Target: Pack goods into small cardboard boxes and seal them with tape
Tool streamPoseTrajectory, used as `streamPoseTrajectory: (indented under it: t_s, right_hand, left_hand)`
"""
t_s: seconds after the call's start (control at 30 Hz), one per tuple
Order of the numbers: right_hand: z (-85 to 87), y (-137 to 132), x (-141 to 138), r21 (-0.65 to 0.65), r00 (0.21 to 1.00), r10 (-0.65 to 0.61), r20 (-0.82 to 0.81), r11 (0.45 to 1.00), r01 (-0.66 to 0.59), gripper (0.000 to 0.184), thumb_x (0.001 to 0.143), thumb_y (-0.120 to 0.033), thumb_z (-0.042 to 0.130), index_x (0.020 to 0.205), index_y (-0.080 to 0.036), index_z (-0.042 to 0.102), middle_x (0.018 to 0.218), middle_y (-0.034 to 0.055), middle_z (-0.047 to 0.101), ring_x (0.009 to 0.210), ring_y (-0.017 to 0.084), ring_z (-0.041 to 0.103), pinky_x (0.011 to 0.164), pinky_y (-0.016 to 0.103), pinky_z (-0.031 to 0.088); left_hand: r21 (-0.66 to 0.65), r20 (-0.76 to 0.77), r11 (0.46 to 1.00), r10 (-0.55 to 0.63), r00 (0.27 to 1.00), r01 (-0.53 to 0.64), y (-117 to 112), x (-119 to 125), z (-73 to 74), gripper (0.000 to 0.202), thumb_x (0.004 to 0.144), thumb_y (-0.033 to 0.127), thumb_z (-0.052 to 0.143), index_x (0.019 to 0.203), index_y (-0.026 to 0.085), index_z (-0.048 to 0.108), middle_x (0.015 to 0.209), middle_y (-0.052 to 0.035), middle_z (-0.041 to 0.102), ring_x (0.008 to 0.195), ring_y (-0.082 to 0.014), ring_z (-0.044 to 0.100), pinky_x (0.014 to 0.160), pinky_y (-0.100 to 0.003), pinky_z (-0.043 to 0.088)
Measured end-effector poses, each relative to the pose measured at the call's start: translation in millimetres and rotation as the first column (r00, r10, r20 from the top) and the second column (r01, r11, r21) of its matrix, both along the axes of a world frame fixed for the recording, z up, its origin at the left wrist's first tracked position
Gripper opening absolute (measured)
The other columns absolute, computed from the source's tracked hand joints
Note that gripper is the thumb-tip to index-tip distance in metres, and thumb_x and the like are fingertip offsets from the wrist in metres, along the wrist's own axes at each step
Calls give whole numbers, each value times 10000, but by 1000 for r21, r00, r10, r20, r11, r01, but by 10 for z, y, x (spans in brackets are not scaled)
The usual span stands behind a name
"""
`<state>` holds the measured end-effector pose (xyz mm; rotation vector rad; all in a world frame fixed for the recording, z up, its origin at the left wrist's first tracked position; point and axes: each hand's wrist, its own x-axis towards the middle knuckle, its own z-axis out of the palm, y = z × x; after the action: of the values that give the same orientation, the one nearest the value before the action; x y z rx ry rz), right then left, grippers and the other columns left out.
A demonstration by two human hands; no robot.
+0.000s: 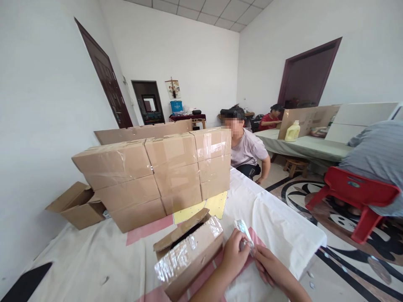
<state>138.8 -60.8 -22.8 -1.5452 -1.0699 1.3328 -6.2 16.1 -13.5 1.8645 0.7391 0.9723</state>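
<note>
A narrow white packet with bluish print (242, 227) is held above the cloth, right of the open carton. My left hand (236, 251) is closed round its near part, with the thumb on top. The fingers of my right hand (267, 265) pinch its near end, close against the left fingertips; the exact grip there is partly hidden. Just left of my hands stands a small open cardboard carton (192, 253) with shiny clear tape along its side. Its flap is up, and the inside is mostly dark.
Stacked taped cartons (171, 167) form a wall across the table. Another open box (78, 207) sits at the far left. A white cloth (267, 218) covers the table. Beyond its edge a person (250, 149) crouches; another person sits on a red chair (359, 188) at right.
</note>
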Motion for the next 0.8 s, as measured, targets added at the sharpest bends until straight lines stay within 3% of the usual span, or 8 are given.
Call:
streamPoseTrajectory:
  t_s: [0.3, 0.43, 0.8]
  right_hand:
    - [-87, -19, -25, 39, 998, -32, 61, 999, 30, 646, 798, -868, 452, 806, -223, 447, 573, -83, 424, 354, 54, 371, 339, 213, 193]
    - [-145, -12, 1, 100, 998, -18, 60, 995, 11, 649, 828, -862, 434, 778, -215, 456, 560, -80, 419, 385, 63, 394, 415, 232, 290]
    - [-25, -54, -69, 133, 997, -42, 72, 991, 32, 653, 817, -871, 439, 719, -226, 424, 563, -73, 441, 415, 84, 426, 480, 264, 358]
  left_hand:
    - [-20, 1, 1000, -4, 1000, 4, 4, 1, 16, 166, 833, 94, 543, 910, 219, 621, 948, 3, 614, 881, -157, 581, 788, -271, 433]
    - [-43, 36, 999, -11, 999, 12, 1, -1, 43, 174, 820, 80, 547, 894, 215, 628, 953, 2, 616, 891, -154, 582, 827, -270, 443]
    - [-78, 44, 996, -49, 998, 52, 9, -38, 90, 166, 840, 98, 552, 914, 208, 651, 991, -12, 632, 901, -156, 588, 867, -281, 459]
